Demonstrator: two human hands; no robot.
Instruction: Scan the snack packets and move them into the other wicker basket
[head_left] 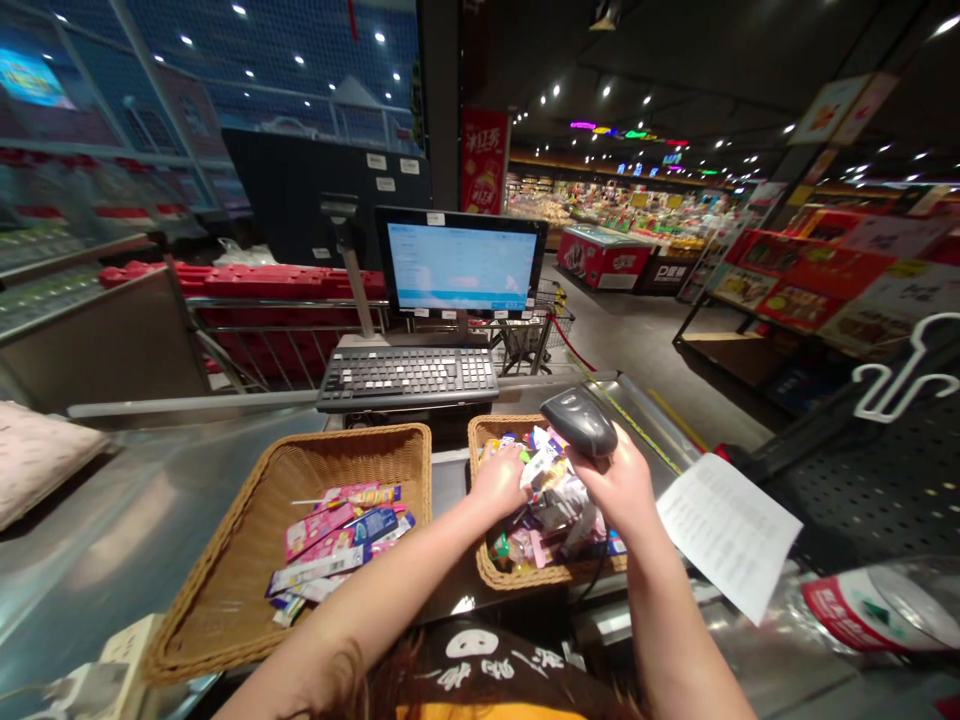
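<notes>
My right hand (619,475) is wrapped round a black barcode scanner (579,420), held above the right wicker basket (491,572). That basket is heaped with small wrapped sweets and snack packets (559,505) in mixed colours. Over its left side, my left hand (501,482) has its fingers closed at a small white packet (536,466), just below the scanner's head. My left forearm crosses the corner of a larger wicker basket (225,560) on the left. Pink, blue and white snack packets (337,540) lie inside it, and a thin cable hangs below the scanner.
Behind the baskets stand a keyboard (409,375) and a lit monitor (463,262). A printed sheet (729,532) and a large red-labelled bottle (874,610) lie at right. A pale cushion-like bag (41,460) rests on the metal counter (135,500) at far left.
</notes>
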